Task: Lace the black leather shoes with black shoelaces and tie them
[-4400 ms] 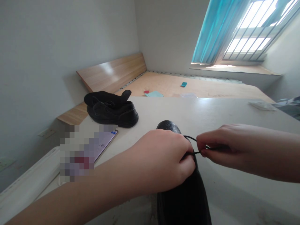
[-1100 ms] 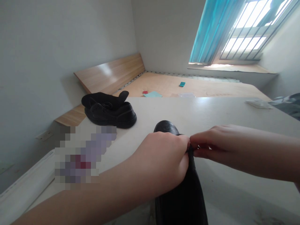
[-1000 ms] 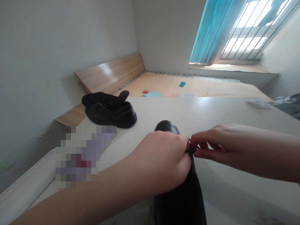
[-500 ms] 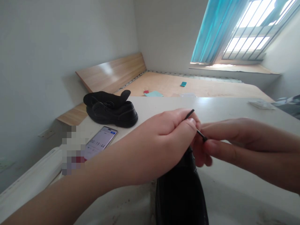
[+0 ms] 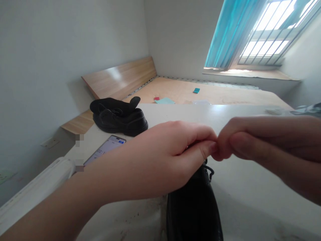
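A black leather shoe [image 5: 193, 207] stands on the white table below my hands, its toe nearest me. My left hand [image 5: 175, 157] is closed above the shoe's lacing, with a sliver of dark shoelace between thumb and fingers. Right against its fingertips, my right hand [image 5: 250, 140] is closed too, thumb pressed on the curled index finger. The lace within its grip is hidden. Under the hands, a short piece of black shoelace [image 5: 211, 172] hangs in a curve at the shoe's right side. My hands cover the shoe's opening.
Another black shoe [image 5: 122, 122] sits at the table's far left, with a black insole [image 5: 112, 104] lying on it. A phone [image 5: 106, 149] lies in front of that shoe, partly behind my left forearm. Beyond the white table [image 5: 250, 194] is a wooden bed board [image 5: 225, 93] with small coloured items.
The lace pieces that showed between my fingers are now covered. My right hand has curled up and rolled over, and a bent bit of lace shows beneath.
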Demonstrator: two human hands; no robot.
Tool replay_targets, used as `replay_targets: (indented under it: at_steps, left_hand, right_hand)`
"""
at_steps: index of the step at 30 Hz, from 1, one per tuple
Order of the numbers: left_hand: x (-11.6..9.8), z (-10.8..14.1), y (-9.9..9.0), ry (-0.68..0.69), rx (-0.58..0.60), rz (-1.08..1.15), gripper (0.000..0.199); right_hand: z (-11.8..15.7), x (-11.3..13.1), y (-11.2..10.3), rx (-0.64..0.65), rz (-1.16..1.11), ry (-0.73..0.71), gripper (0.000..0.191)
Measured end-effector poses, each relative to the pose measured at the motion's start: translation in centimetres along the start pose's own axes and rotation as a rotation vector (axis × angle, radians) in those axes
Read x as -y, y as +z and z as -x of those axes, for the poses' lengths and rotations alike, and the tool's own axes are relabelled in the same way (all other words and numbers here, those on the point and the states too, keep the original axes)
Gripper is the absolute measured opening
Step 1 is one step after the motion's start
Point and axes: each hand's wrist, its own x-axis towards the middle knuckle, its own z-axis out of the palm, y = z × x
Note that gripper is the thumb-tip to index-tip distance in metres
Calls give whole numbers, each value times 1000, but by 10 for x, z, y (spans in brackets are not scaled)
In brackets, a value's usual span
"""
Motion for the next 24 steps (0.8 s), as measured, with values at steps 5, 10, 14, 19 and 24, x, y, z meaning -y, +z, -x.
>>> replay_targets:
  at_steps: [5, 10, 14, 19, 24]
  left_hand:
    - [3, -3, 2, -35, -8, -131, 25]
    - [0, -4, -6, -123, 5, -154, 33]
    - [4, -2, -13, -112, -23, -175, 33]
    - [13, 2, -20, -103, 56, -243, 32]
    - [9, 5, -27, -12, -54, -242, 32]
  right_hand:
    - [-6, 9, 4, 19, 29, -54, 20]
    - [-9, 1, 3, 26, 172, -41, 33]
    - [-11, 3, 4, 65, 158, -24, 32]
    - [-10, 7, 12, 192, 86, 1, 40]
    - [-9, 5, 23, 269, 127, -85, 27]
